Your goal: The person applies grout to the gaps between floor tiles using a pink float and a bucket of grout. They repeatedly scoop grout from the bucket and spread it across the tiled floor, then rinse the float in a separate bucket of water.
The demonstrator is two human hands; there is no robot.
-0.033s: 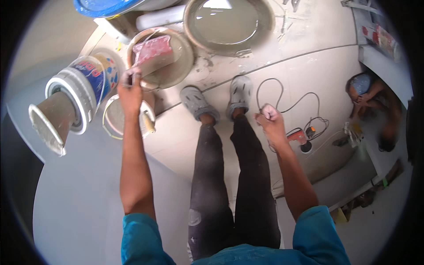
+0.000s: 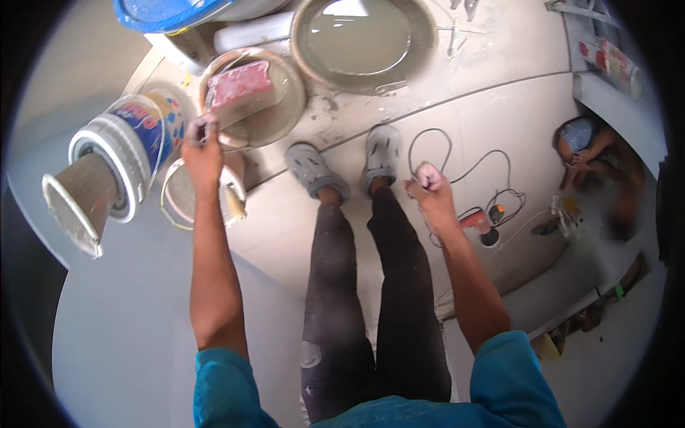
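My left hand (image 2: 203,158) is raised with its fingers curled, in front of the near-left rim of a round basin (image 2: 294,107). What it holds, if anything, does not show. Behind its fingertips a red, whitish-smeared block-like thing (image 2: 241,83) with a grey lower face lies across the basin; whether hand and block touch, I cannot tell. My right hand (image 2: 434,194) is closed in a pinch, its fingertips dusted white, and anything in it is too small to make out. Below and beyond it on the floor lie a black cable (image 2: 492,153) and a red-and-black power tool (image 2: 477,220).
A larger tub of cloudy water (image 2: 360,43) stands ahead. On the left are a bucket with a handle (image 2: 187,187), a stacked printed pail (image 2: 140,121) and a blue-lidded container (image 2: 168,18). A crouching person (image 2: 596,153) is at right. My grey clogs (image 2: 314,167) stand between my hands.
The whole view has shifted slightly left. Both hands keep nearly the same pose.
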